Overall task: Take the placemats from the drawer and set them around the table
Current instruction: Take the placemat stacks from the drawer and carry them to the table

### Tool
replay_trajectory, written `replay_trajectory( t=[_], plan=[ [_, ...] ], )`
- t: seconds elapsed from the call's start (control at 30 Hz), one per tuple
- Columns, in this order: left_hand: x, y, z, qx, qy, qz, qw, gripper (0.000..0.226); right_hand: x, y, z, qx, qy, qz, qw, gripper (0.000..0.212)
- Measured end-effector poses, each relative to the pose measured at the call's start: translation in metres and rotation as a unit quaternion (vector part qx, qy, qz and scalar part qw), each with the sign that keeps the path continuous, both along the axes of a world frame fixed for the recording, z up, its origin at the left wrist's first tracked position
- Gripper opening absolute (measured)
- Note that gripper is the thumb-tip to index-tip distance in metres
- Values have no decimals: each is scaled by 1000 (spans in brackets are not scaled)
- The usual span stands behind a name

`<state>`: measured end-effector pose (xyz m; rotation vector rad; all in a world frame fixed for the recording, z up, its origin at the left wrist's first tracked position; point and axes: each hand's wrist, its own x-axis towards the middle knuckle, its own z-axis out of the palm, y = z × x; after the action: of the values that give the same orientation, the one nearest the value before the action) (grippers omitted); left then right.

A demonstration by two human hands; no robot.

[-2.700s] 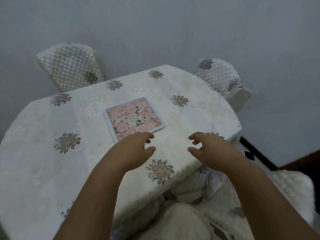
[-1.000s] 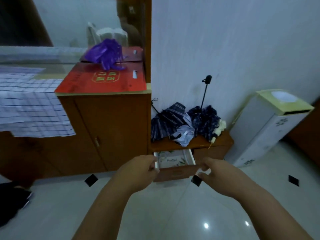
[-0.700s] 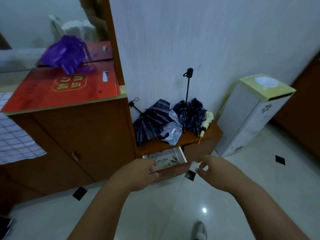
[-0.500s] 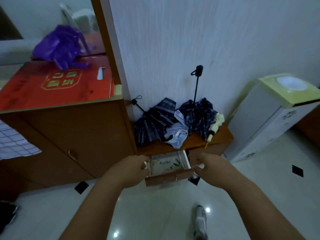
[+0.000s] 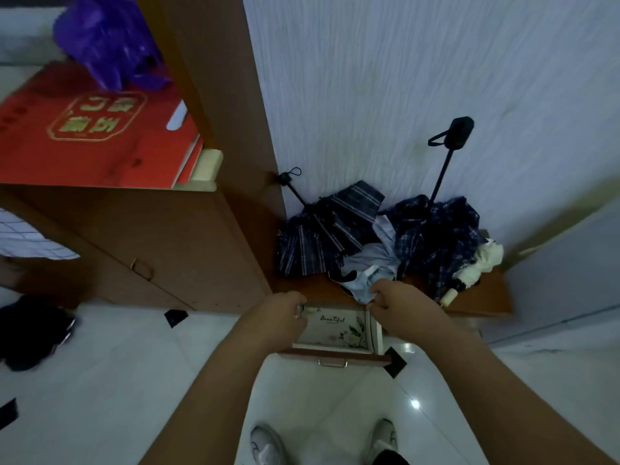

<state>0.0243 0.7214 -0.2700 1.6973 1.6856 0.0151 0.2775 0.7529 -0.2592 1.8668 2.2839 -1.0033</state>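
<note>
A small wooden drawer stands pulled out of a low cabinet. Inside it lies a white placemat with green leaves and the word "Beautiful", flat in the drawer. My left hand is at the mat's upper left corner, its fingers curled down onto the edge. My right hand is at the upper right corner, fingers curled the same way. Whether either hand grips the mat is hidden by the fingers. The table is out of view.
Folded dark plaid umbrellas and a pale cloth lie on the low cabinet, just behind my hands. A tall brown cabinet with a red box stands at the left. A white unit is at the right. My shoes stand on glossy white tiles.
I have turned from the table, where one pink floral placemat lies, and walked up to the open drawer. Both hands have come down onto the top corners of the mat inside it.
</note>
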Motion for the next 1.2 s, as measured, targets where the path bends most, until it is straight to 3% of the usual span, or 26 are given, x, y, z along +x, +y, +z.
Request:
replay_trajectory(
  t=[0.2,0.4,0.57,0.73,0.87,1.0,1.13,1.2],
  plan=[
    [-4,32,-86,-33,40,-23,998,43,-6,15,-106,-14,10,-21,1000,27],
    [-9,55,-234,-56,61,-36,996,39,-7,29,-265,-30,-9,-17,999,31],
    [-5,71,-364,-56,99,-94,989,48,-1,37,-392,-51,-39,3,998,37],
    [-7,82,-452,-29,138,-194,971,69,6,50,-493,-43,-58,75,995,38],
    [-5,87,-490,-31,125,-258,957,85,-1,58,-536,12,-53,103,993,47],
    [-6,87,-496,-32,58,-275,959,78,-5,59,-541,28,-25,103,994,45],
    [-14,86,-497,-48,39,-281,958,61,-1,62,-530,55,5,75,996,38],
    [-18,87,-500,-62,29,-273,960,64,5,65,-526,60,-6,83,995,40]
  ],
)
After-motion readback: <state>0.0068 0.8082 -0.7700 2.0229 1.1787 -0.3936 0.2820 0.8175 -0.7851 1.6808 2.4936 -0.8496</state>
